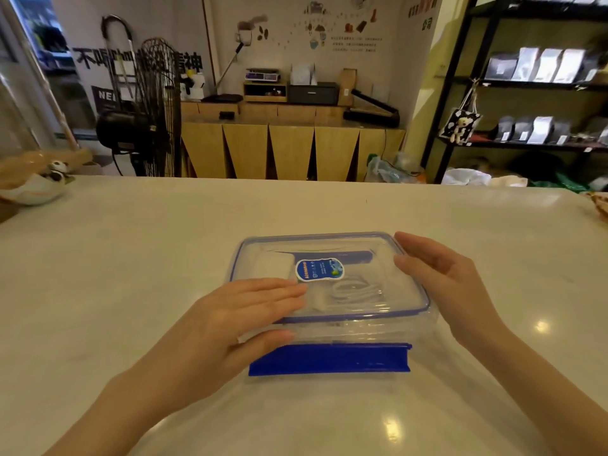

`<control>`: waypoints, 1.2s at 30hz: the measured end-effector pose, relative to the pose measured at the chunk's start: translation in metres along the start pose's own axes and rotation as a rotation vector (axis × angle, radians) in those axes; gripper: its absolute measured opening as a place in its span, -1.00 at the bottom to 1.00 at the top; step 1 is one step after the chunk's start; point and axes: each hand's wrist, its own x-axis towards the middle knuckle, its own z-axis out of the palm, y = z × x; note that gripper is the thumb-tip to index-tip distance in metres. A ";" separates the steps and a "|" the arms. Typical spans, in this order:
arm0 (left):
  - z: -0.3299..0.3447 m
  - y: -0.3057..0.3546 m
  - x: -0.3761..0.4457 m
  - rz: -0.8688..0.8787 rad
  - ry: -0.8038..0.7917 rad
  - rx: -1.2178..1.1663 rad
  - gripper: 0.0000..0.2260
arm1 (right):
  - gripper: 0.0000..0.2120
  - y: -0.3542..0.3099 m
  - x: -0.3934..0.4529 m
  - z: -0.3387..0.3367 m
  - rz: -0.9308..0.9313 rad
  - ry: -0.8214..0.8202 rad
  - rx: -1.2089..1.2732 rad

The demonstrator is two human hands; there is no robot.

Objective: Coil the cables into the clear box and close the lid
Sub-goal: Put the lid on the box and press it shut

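A clear box [358,330] with blue trim stands on the pale table in front of me, and its clear lid [371,255] lies on top. Through the lid I see a coiled white cable [353,291], a white adapter [274,264], a dark blue object [345,256] and a blue label [319,269]. The near blue latch flap [329,358] sticks out flat toward me. My left hand [237,320] lies flat on the lid's near left corner, thumb against the box's front wall. My right hand [441,274] grips the lid's right edge, fingers spread.
The pale table [131,258] stretches wide around the box. A white bowl with a panda figure [39,187] sits at the far left edge. A patterned object [600,205] pokes in at the far right edge. Behind the table are a fan, a wooden counter and shelves.
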 end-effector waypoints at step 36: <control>0.006 0.007 -0.004 0.045 -0.055 0.218 -0.49 | -0.50 -0.016 -0.046 0.003 -0.736 -0.510 -0.907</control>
